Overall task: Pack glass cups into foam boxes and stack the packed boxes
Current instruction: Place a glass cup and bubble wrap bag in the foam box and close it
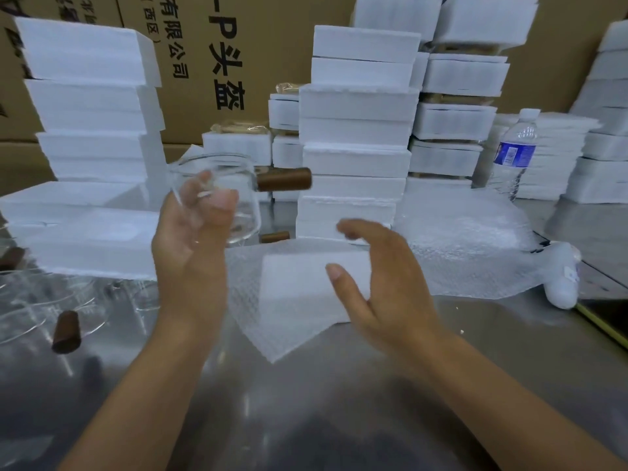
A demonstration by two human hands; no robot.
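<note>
A: What is hard to read?
B: Glassware (44,300) at lower left is blurred and cut off.
A: Hands?
B: Left hand (190,243) grips the glass cup (243,212), raised above the worktop (306,402) before the foam boxes (356,130). Right hand (377,283) is spread, fingers loosely curved, over the foam sheet (292,300); I cannot tell whether it touches.

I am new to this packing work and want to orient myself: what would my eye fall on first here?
First, the left hand in the middle, holding up a clear glass cup with a brown handle. Behind it, tall stacks of white foam boxes stand on the metal table. The right hand hovers open above a sheet of bubble wrap.
</note>
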